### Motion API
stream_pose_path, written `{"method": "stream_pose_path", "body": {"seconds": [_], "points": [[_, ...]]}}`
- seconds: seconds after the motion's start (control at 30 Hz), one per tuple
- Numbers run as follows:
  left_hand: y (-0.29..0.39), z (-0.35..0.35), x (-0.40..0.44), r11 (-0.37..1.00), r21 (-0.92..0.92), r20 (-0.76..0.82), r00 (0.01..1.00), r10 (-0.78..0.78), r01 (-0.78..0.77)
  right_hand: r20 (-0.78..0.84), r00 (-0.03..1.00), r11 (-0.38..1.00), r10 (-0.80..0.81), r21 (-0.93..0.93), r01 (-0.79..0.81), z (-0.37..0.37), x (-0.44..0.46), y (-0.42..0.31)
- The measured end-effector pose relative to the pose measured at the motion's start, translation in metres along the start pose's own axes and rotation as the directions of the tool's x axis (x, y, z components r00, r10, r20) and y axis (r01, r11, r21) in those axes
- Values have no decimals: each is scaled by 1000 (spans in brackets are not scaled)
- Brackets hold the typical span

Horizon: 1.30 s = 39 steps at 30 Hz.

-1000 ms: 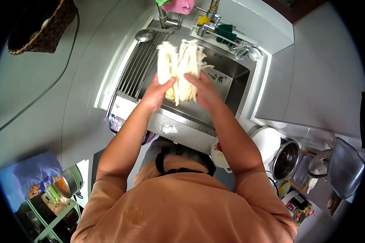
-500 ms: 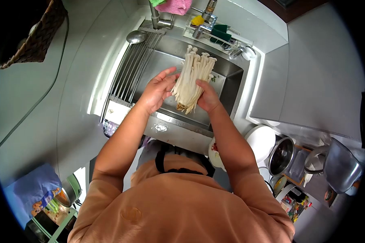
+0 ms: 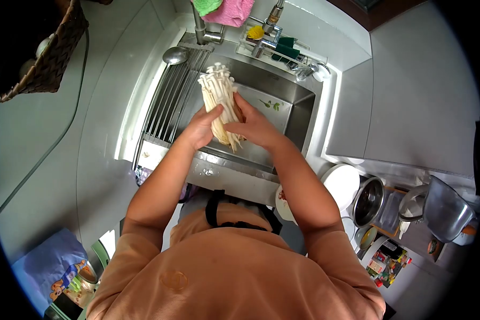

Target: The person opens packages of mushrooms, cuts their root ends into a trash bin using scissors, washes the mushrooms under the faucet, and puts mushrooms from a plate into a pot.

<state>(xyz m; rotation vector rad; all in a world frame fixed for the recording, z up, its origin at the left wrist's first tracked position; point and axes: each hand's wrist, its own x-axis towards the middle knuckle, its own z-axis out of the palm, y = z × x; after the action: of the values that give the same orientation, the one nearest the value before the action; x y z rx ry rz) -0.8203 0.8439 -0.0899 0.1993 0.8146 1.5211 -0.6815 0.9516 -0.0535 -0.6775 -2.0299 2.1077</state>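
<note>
The mushrooms (image 3: 218,93) are held up over the sink (image 3: 298,114), between the two hands and touching both. Their long axis runs away from the body, leaning a little to the left at the far end, with the caps farthest out and the stem ends nearest the person. The left hand (image 3: 201,126) pinches the bunch from its left side, thumb laid over the stems; the right hand (image 3: 255,124) closes on it from the right, thumb across the lower stems. Neither hand is clearly nearer; the fingers behind the bunch are hidden. The stems are pale, slim and packed side by side, topped by small rounded caps, with ragged lower ends. The sink is smooth, boxy metal with a leafy sprig (image 3: 271,104) on its floor; a rack (image 3: 165,104) of thin parallel bars lies left of the hands, a round-bowled ladle (image 3: 176,55) at its far end.
</note>
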Motion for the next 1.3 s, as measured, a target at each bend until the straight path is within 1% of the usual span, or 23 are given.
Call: {"method": "stream_pose_path", "body": {"seconds": [0.03, 0.13, 0.23, 0.27, 0.33, 0.37, 0.47, 0.5, 0.57, 0.67, 0.73, 0.8, 0.83, 0.93, 0.97, 1.0, 1.03, 1.07, 1.1, 1.13, 1.17, 1.27, 1.3], "points": [[3, 0, -2, 1000, -7, -6, 1000, 26, -26, 46, 998, 998, -31, 54, 29, -2, 0, -3], [3, -5, -3, 996, -38, -2, 997, 76, -76, -27, 992, 989, -125, -88, 122, -2, 3, -7], [-6, -9, -5, 993, -96, 26, 997, 74, -72, -74, 996, 995, -56, -88, 49, 18, 12, -1], [-7, -12, -8, 995, -73, 23, 997, 71, -69, -65, 994, 968, -83, -243, 65, 23, 13, 0], [0, -9, -15, 998, -25, 22, 998, 63, -63, -38, 990, 841, -136, -533, 95, 32, 13, 1], [3, -6, -13, 995, 6, 61, 993, 100, -100, 4, 997, 719, -76, -693, 57, 35, 13, -1], [16, 15, -19, 966, 152, -77, 972, 223, -210, 66, 984, 432, -163, -892, 131, 38, 8, -22], [15, 13, -19, 962, 157, -140, 960, 244, -222, 108, 984, 597, -142, -784, 172, 34, 9, -26], [17, 7, -21, 963, 102, -173, 948, 266, -251, 204, 971, 850, -128, -481, 213, 17, 16, -34], [23, 6, -33, 957, 38, -212, 933, 290, -289, 106, 993, 913, -52, -398, 90, 13, 13, -39], [21, 1, -39, 950, 0, -228, 925, 304, -312, 172, 984, 934, -50, -340, 107, 25, 17, -27], [17, -3, -49, 947, 43, -284, 904, 319, -320, 244, 969, 944, -27, -312, 105, 41, 17, -18], [15, -3, -57, 943, 57, -286, 900, 330, -328, 228, 972, 943, -64, -306, 134, 48, 21, -9], [7, -7, -90, 933, 127, -337, 870, 361, -338, 321, 946, 991, -42, -109, 81, 77, 29, 7], [-3, -13, -99, 926, 89, -364, 854, 373, -366, 308, 949, 984, -63, -138, 111, 89, 28, 9], [-12, -20, -108, 917, 52, -389, 838, 384, -396, 339, 940, 979, -37, -178, 103, 100, 27, 11], [-18, -23, -121, 914, 55, -412, 824, 388, -402, 366, 930, 971, -11, -220, 98, 110, 25, 12], [-24, -28, -134, 928, 89, -458, 813, 360, -361, 389, 921, 960, 16, -262, 94, 120, 23, 13], [-31, -34, -145, 942, 116, -498, 802, 331, -316, 412, 911, 968, 11, -233, 93, 131, 24, 30], [-37, -42, -153, 953, 138, -532, 791, 301, -270, 413, 910, 960, 35, -266, 83, 138, 22, 38], [-46, -56, -159, 958, 215, -532, 800, 278, -191, 408, 911, 951, 62, -302, 71, 143, 19, 46], [-59, -81, -165, 980, 175, -504, 846, 173, -96, 374, 916, 898, 149, -438, 32, 155, 17, 55], [-56, -79, -167, 974, 221, -518, 840, 161, -51, 346, 925, 870, 159, -491, 34, 158, 18, 61]]}}
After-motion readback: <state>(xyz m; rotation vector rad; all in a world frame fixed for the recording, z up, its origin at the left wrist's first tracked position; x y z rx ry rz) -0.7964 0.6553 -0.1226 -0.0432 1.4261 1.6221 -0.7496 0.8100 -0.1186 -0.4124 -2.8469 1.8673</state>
